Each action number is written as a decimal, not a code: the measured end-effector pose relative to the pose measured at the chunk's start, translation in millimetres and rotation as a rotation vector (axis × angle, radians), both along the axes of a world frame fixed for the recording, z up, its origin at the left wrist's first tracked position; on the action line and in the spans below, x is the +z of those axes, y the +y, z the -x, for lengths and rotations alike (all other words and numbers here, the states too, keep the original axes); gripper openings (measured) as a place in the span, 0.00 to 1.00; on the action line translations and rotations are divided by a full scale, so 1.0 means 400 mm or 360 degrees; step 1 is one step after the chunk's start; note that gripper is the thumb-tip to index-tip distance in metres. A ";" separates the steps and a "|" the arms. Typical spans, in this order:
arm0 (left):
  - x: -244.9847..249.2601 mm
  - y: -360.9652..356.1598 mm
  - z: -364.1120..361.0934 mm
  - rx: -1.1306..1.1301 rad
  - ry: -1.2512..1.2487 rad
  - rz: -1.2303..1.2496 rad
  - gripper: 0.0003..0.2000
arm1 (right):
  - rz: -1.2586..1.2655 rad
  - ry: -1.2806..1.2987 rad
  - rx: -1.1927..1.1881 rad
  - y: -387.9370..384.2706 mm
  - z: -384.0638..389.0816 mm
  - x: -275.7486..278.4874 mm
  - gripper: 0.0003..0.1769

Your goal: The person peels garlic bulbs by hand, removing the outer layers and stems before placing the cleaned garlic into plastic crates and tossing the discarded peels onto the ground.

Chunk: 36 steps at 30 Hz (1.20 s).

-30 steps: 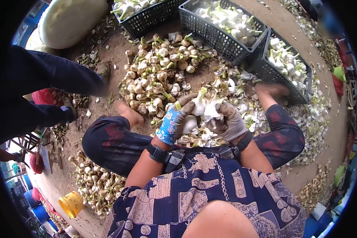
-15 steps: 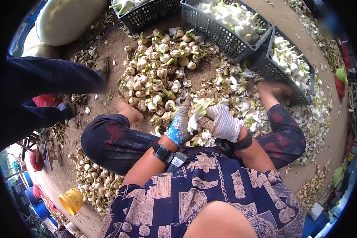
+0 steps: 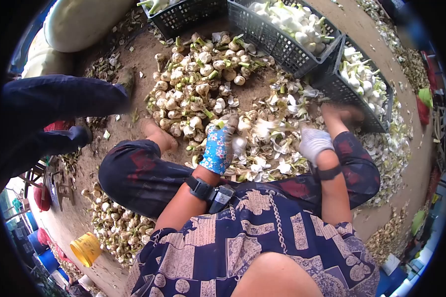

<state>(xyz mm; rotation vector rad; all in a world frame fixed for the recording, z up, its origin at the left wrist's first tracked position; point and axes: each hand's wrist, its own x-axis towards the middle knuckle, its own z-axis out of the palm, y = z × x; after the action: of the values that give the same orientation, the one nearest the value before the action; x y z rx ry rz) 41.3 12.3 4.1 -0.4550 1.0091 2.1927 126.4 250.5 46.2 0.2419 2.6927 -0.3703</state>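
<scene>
My left hand, in a blue flowered glove with soiled fingers, is closed in front of the heap of untrimmed garlic. A smooth white garlic bulb shows at its palm side, held there with part of it hidden by the glove. Away to the right, my right hand in a pale knitted glove hovers over the loose garlic skins, near my right foot. Its fingertips are smeared by motion.
Dark plastic crates of cleaned white garlic stand ahead and to the right. Another person's trouser legs are at the left. More garlic and a yellow bucket lie at lower left. Pale sacks rest at upper left.
My hands were together at a garlic bulb with loose skins. Now they are apart: the right hand has moved right over the skins, the left slightly left and toward the heap.
</scene>
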 end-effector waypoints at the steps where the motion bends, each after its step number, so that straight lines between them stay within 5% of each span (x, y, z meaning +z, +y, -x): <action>1: 0.002 0.005 0.000 0.0018 0.0235 0.0195 0.09 | -0.0437 -0.0291 -0.0228 -0.031 0.012 -0.012 0.19; 3: 0.005 0.020 0.005 0.0094 0.0368 0.0352 0.06 | 0.0091 0.0544 -0.0077 -0.081 -0.003 -0.020 0.25; 6: 0.030 0.008 -0.007 -0.0030 0.0577 0.0668 0.03 | 0.0475 0.0868 -0.0035 -0.232 0.045 0.020 0.25; 7: 0.023 0.008 -0.005 -0.0039 0.0592 0.0668 0.03 | 0.0388 0.0704 -0.0123 -0.266 0.065 0.022 0.21; 9: 0.013 0.004 0.000 0.0057 0.1724 0.1255 0.05 | 0.0413 0.0881 -0.0181 -0.279 0.085 -0.024 0.19; 10: 0.021 -0.009 0.001 -0.0050 0.1982 0.1461 0.06 | 0.0418 0.0884 -0.0183 -0.279 0.086 -0.028 0.19; 13: 0.041 -0.013 -0.002 -0.0165 0.2355 0.1663 0.07 | 0.0423 0.0689 -0.0199 -0.282 0.084 -0.026 0.17; 22: 0.018 -0.012 -0.007 -0.0336 0.1990 0.1825 0.15 | 0.0370 0.0541 -0.0081 -0.275 0.084 -0.094 0.09; 25: 0.033 -0.013 -0.008 -0.0470 0.2176 0.1950 0.15 | 0.0299 0.0515 -0.0051 -0.265 0.082 -0.094 0.09; 27: 0.037 -0.027 0.005 -0.0526 0.2147 0.1847 0.15 | 0.0284 0.0526 -0.0038 -0.258 0.079 -0.083 0.09; 31: 0.079 -0.050 0.025 -0.0925 0.1236 0.0612 0.06 | 0.0141 0.0344 -0.0038 -0.180 0.090 -0.102 0.11; 33: 0.082 -0.051 0.020 -0.0693 0.0994 0.0045 0.09 | 0.0121 0.0306 0.0026 -0.152 0.064 -0.090 0.13; 36: 0.064 -0.069 0.027 -0.0426 0.0470 -0.0220 0.13 | 0.1261 0.0125 0.0362 -0.131 -0.017 0.028 0.13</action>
<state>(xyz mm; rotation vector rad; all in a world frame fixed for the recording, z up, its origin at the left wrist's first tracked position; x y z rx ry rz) 30.3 -15.4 29.7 0.0685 0.9962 2.1031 133.1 198.2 57.2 -0.3109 2.3789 -1.3261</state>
